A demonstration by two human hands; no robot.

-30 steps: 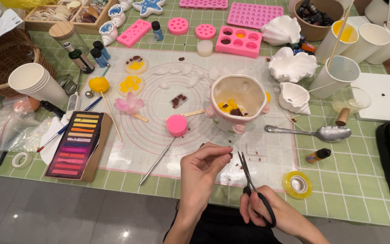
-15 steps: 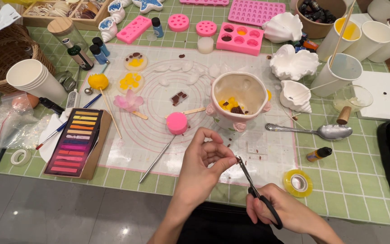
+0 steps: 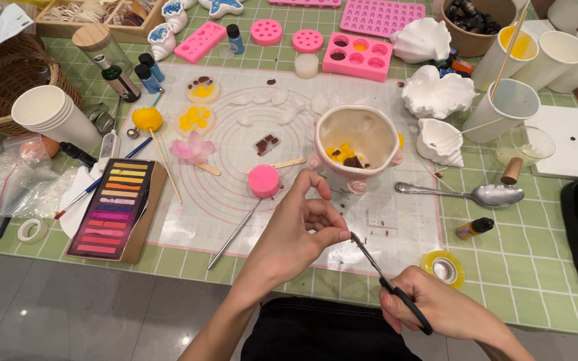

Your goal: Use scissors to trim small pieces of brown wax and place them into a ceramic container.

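Note:
My right hand point(image 3: 444, 309) grips black-handled scissors point(image 3: 386, 284) near the table's front edge, blades pointing up and left. My left hand point(image 3: 302, 224) pinches something tiny between thumb and fingers right at the scissor tips; the piece is too small to make out. Brown crumbs lie on the translucent mat point(image 3: 235, 200) under the tips. Just beyond my left hand stands a cream bowl-shaped vessel with pink feet point(image 3: 356, 137), with yellow and brown bits inside. A pink round mould point(image 3: 263, 180) and a metal pick point(image 3: 234, 234) lie to the left of my left hand.
A chalk pastel set point(image 3: 112, 207) lies at left beside stacked paper cups point(image 3: 51, 113) and a wicker basket point(image 3: 1, 87). Pink silicone moulds point(image 3: 359, 55), white shells point(image 3: 436, 93), cups, a spoon point(image 3: 476, 194), a small bottle point(image 3: 473, 228) and a tape roll point(image 3: 444, 267) sit at back and right.
My left hand has moved slightly right and closed its pinch at the scissor tips. The right hand with the scissors has shifted right and tilted the blades further leftward.

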